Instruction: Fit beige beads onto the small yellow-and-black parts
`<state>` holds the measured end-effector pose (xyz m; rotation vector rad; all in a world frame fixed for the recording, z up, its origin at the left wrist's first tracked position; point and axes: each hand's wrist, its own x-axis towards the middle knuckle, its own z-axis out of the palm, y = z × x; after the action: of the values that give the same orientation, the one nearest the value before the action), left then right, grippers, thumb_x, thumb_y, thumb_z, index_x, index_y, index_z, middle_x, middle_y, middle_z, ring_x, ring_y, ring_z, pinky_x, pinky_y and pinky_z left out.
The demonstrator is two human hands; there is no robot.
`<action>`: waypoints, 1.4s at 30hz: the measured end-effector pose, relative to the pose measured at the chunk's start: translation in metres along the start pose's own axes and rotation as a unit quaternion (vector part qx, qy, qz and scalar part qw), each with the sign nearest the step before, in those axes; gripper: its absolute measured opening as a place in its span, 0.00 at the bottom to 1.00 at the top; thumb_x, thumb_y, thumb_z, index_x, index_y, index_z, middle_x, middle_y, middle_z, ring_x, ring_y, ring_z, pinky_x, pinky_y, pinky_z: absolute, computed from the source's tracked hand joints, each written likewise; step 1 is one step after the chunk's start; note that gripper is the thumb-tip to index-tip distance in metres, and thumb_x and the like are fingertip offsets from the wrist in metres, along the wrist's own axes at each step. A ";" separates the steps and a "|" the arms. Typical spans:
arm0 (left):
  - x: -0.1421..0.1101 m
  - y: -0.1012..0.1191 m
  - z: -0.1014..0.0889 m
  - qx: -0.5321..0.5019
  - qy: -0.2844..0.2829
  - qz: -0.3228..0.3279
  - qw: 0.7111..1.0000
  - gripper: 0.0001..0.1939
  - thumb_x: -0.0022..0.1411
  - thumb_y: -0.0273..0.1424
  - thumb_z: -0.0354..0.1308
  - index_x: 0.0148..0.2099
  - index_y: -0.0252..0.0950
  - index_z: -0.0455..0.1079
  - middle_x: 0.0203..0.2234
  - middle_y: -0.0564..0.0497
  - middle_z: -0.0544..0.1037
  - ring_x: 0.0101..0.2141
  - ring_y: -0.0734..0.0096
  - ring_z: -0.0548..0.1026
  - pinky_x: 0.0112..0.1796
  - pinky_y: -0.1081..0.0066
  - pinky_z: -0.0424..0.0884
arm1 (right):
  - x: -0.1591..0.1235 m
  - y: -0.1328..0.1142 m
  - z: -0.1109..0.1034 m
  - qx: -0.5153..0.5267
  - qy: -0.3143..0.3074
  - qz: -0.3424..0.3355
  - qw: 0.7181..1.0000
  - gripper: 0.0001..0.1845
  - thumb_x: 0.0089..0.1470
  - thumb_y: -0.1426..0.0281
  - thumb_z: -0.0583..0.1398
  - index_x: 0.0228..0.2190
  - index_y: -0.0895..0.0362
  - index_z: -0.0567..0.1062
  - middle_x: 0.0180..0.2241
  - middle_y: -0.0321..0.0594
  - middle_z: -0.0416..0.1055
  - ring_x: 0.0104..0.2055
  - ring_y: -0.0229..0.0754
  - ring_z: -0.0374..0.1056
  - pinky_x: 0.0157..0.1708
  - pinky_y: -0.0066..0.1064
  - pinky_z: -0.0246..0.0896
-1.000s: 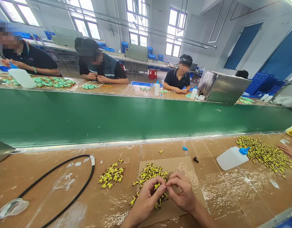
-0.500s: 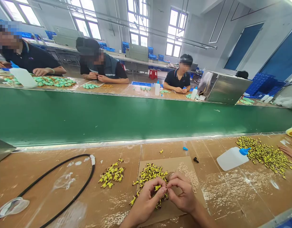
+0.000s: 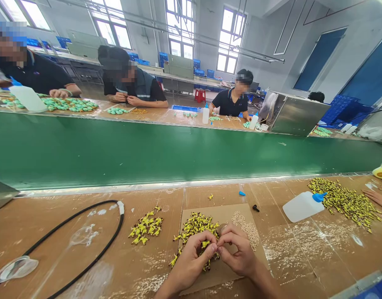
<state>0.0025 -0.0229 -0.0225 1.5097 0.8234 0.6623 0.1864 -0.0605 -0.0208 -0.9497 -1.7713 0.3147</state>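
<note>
My left hand (image 3: 192,259) and my right hand (image 3: 237,253) meet fingertip to fingertip over a sheet of cardboard (image 3: 228,216) on the workbench. Both are closed in a pinch; a small yellow-and-black piece (image 3: 205,244) shows between my left fingers. What the right fingers pinch is too small to make out. Under and behind my hands lies a pile of small yellow-and-black parts (image 3: 195,226). A patch of tiny pale beads (image 3: 248,228) lies on the cardboard just right of my hands. A second small heap of yellow parts (image 3: 145,226) sits to the left.
A white squeeze bottle with a blue cap (image 3: 302,205) lies on its side at right, beside a big heap of yellow parts (image 3: 346,201) and another person's hand (image 3: 377,198). A black cable loop (image 3: 85,232) lies at left. A green conveyor belt (image 3: 178,153) runs across; three people sit beyond it.
My hands stay pinched together over the pile, with only slight finger movement. The people across the belt shift their hands a little.
</note>
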 end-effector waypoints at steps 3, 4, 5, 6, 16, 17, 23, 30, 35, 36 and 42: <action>0.000 0.001 -0.001 0.009 0.000 -0.004 1.000 0.28 0.64 0.58 0.56 0.35 0.35 0.72 0.32 0.47 0.75 0.36 0.63 0.69 0.41 0.67 0.64 | 0.000 0.000 0.000 -0.003 -0.006 0.008 1.000 0.06 0.58 0.76 0.60 0.34 0.52 0.74 0.29 0.36 0.72 0.31 0.38 0.70 0.32 0.28 0.65; 0.000 0.001 -0.001 0.012 0.001 -0.005 1.000 0.27 0.64 0.57 0.56 0.35 0.36 0.72 0.32 0.47 0.75 0.36 0.63 0.69 0.41 0.67 0.63 | 0.000 0.000 0.000 -0.007 -0.007 0.010 1.000 0.06 0.58 0.76 0.60 0.33 0.52 0.74 0.29 0.36 0.72 0.31 0.38 0.70 0.32 0.28 0.65; 0.000 0.001 -0.002 0.016 0.002 -0.006 1.000 0.26 0.64 0.56 0.56 0.35 0.36 0.72 0.32 0.47 0.75 0.36 0.63 0.69 0.41 0.67 0.63 | 0.001 0.000 0.000 -0.012 -0.009 0.010 1.000 0.06 0.58 0.76 0.60 0.33 0.53 0.74 0.29 0.36 0.72 0.31 0.38 0.70 0.32 0.27 0.65; -0.001 0.001 -0.002 0.020 0.004 -0.007 1.000 0.26 0.65 0.55 0.56 0.35 0.36 0.72 0.32 0.47 0.75 0.36 0.63 0.69 0.41 0.67 0.63 | 0.002 0.000 -0.001 -0.019 -0.010 0.007 1.000 0.06 0.58 0.76 0.60 0.33 0.53 0.74 0.29 0.36 0.72 0.31 0.38 0.70 0.31 0.27 0.64; 0.001 -0.001 -0.001 0.005 0.007 -0.009 1.000 0.27 0.63 0.57 0.56 0.34 0.36 0.71 0.30 0.49 0.73 0.34 0.65 0.68 0.38 0.68 0.63 | 0.006 -0.005 -0.001 -0.066 0.003 -0.028 0.997 0.07 0.56 0.78 0.60 0.33 0.53 0.73 0.27 0.35 0.71 0.29 0.38 0.69 0.30 0.27 0.63; 0.001 -0.002 -0.001 0.006 0.008 -0.008 1.000 0.27 0.63 0.57 0.56 0.34 0.35 0.72 0.30 0.49 0.73 0.34 0.65 0.68 0.38 0.68 0.63 | 0.006 -0.004 -0.001 -0.067 0.005 -0.028 0.997 0.07 0.56 0.78 0.60 0.32 0.53 0.73 0.27 0.35 0.70 0.29 0.38 0.68 0.29 0.28 0.63; 0.000 0.000 -0.001 0.010 0.017 -0.003 1.000 0.27 0.64 0.57 0.57 0.34 0.36 0.73 0.31 0.48 0.75 0.34 0.64 0.70 0.39 0.68 0.65 | 0.006 -0.004 0.000 -0.069 0.009 -0.032 0.997 0.08 0.56 0.78 0.59 0.32 0.52 0.73 0.27 0.35 0.70 0.29 0.38 0.68 0.28 0.29 0.64; 0.001 0.002 -0.002 -0.002 0.011 -0.006 1.000 0.28 0.62 0.59 0.57 0.33 0.36 0.72 0.30 0.48 0.75 0.34 0.63 0.70 0.39 0.68 0.65 | 0.000 -0.001 0.002 -0.063 -0.001 -0.005 0.998 0.07 0.56 0.77 0.58 0.32 0.52 0.73 0.28 0.37 0.72 0.30 0.40 0.70 0.30 0.30 0.66; -0.001 0.003 -0.003 0.005 0.015 -0.011 1.000 0.27 0.63 0.58 0.57 0.35 0.36 0.73 0.32 0.47 0.76 0.36 0.63 0.71 0.40 0.67 0.65 | 0.000 -0.001 0.002 -0.031 0.003 0.009 0.999 0.06 0.56 0.76 0.59 0.32 0.53 0.74 0.28 0.37 0.73 0.30 0.39 0.70 0.30 0.29 0.66; -0.002 0.003 -0.003 0.007 0.018 -0.009 1.000 0.27 0.63 0.57 0.58 0.35 0.36 0.73 0.32 0.47 0.77 0.36 0.63 0.71 0.40 0.67 0.65 | 0.000 -0.001 0.002 -0.028 0.005 0.012 1.000 0.05 0.57 0.75 0.59 0.32 0.53 0.74 0.28 0.37 0.73 0.30 0.39 0.70 0.30 0.29 0.66; 0.001 0.000 -0.003 -0.009 0.027 0.016 0.999 0.24 0.64 0.53 0.59 0.34 0.35 0.75 0.30 0.48 0.76 0.33 0.66 0.70 0.36 0.69 0.64 | 0.000 0.004 -0.001 -0.027 -0.009 0.032 0.999 0.05 0.58 0.73 0.61 0.32 0.53 0.77 0.28 0.38 0.74 0.30 0.39 0.70 0.30 0.29 0.68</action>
<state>0.0010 -0.0202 -0.0227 1.4961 0.8345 0.7356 0.1892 -0.0583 -0.0224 -1.0463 -1.7748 0.3190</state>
